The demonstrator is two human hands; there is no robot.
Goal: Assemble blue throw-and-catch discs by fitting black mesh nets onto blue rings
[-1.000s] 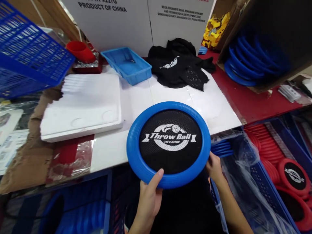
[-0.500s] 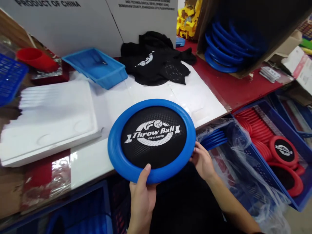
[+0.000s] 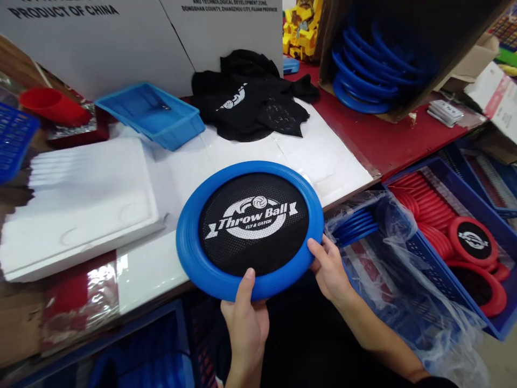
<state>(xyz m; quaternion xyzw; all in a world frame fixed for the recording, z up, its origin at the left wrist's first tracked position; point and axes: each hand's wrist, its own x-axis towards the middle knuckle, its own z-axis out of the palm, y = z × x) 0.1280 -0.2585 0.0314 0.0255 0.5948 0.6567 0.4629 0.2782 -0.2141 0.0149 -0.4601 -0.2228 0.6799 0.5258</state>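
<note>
- The blue disc [image 3: 249, 276] is held at a slight tilt in front of the near edge of the white-topped surface [image 3: 186, 161]: a smooth, thick oval-looking rim, finely ridged along its left side, around a taut black mesh centre dotted with tiny holes.
- White print on the mesh reads "Throw Ball" over "FLY & CATCH", on a banner with a ball drawn above.
- The left hand [image 3: 246, 320] has its grip closed on the near rim — thumb on top, fingers underneath.
- The right hand [image 3: 329, 264] pinches the rim at its right side, its grip narrow around the edge.
- Soft black fabric [image 3: 250, 102] lies crumpled on the far part of the surface, part of a white ball print showing.
- Beside it sits a light blue plastic tray [image 3: 173, 132]; nearer, to the left, is a white foam block [image 3: 92, 199] with a ragged left edge.
- The pale box [image 3: 121, 48] behind reads "PRODUCT OF CHINA" and "DONGSHAN COUNTY, ZHANGZHOU CITY, FUJIAN PROVINCE"; its top lines are cut off.
- Glossy blue rings [image 3: 359, 81] are piled in a dark carton at the upper right.
- A blue crate [image 3: 456, 269] at the right holds ribbed-looking rows of red rings [image 3: 428, 199] and a red disc [image 3: 472, 241] with a black, white-printed centre.
</note>
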